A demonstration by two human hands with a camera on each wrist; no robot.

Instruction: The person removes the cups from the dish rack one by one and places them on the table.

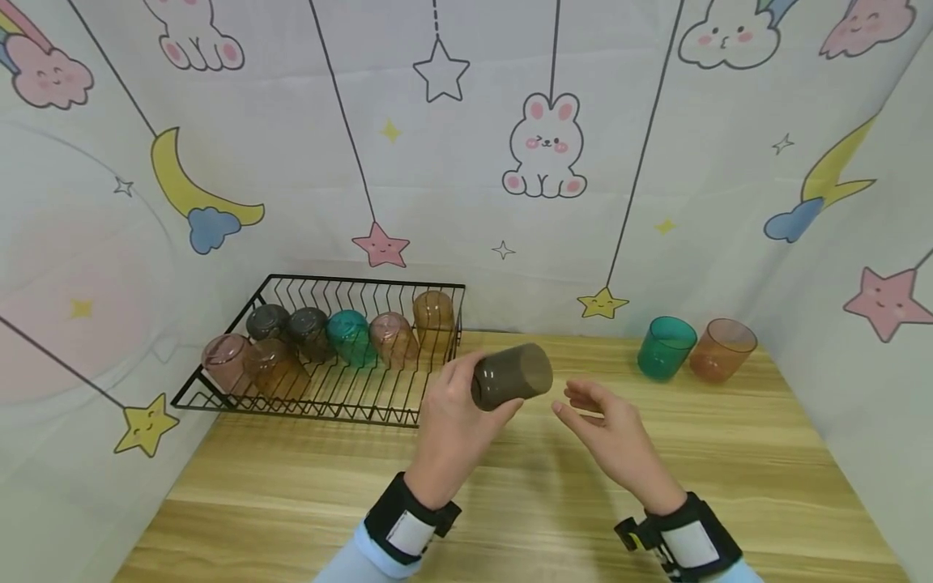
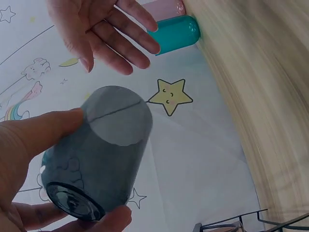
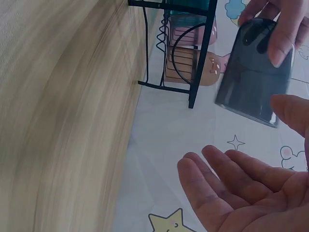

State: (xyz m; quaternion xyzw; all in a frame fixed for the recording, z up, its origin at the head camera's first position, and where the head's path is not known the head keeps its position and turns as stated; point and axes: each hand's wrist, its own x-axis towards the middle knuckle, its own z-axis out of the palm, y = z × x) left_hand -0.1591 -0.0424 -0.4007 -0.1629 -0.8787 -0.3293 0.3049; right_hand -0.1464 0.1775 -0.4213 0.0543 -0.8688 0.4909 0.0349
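Note:
My left hand (image 1: 455, 421) grips a dark grey see-through cup (image 1: 513, 376) above the table, in front of the rack's right end. The cup is tilted on its side, its mouth pointing right toward the other hand. In the left wrist view, thumb and fingers wrap the grey cup (image 2: 104, 150) near its base. My right hand (image 1: 615, 437) hovers just right of the cup's mouth, apart from it, holding nothing. Its fingers are loosely bent with the palm turned toward the cup, as the right wrist view of the right hand (image 3: 246, 188) shows.
A black wire rack (image 1: 342, 411) at the left holds several upside-down cups, among them a teal cup (image 1: 351, 336) and an amber cup (image 1: 434, 320). At the back right, a green cup (image 1: 666, 348) and an orange-pink cup (image 1: 722, 350) stand upright on the wooden table (image 1: 765, 453), near the printed cloth.

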